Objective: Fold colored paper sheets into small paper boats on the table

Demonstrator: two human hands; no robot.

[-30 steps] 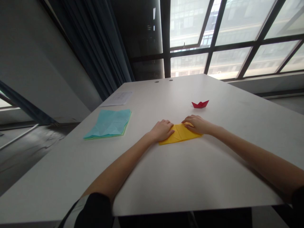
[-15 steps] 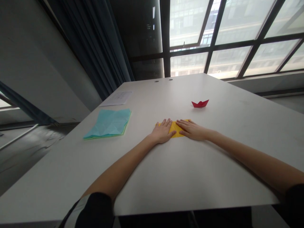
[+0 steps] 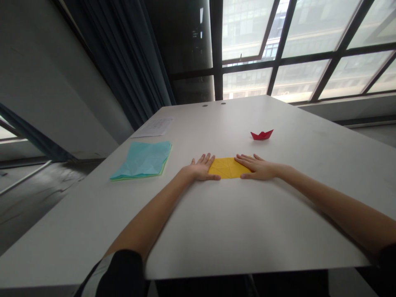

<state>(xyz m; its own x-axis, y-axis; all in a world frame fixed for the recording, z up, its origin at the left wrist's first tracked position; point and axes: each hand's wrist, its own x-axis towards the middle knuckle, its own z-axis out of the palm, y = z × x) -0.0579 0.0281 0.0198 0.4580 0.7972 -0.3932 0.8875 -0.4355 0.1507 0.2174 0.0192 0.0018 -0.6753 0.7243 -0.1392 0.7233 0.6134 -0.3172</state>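
Observation:
A folded yellow paper (image 3: 227, 168) lies flat on the white table (image 3: 235, 222) in front of me. My left hand (image 3: 199, 169) rests flat on its left end with fingers stretched out. On the right end my right hand (image 3: 258, 168) lies flat too, fingers spread. The creased middle of the sheet shows between the two hands. Neither hand grips anything.
A small red paper boat (image 3: 261, 135) stands beyond the right hand. A stack of light blue and green sheets (image 3: 142, 160) lies to the left near the table's edge. A white printed sheet (image 3: 154, 128) sits farther back. Windows and a dark curtain stand behind the table.
Both hands went from curled fingers on the paper to flat palms at its middle, then slid apart to its two ends. The yellow paper now lies as a flat rectangle.

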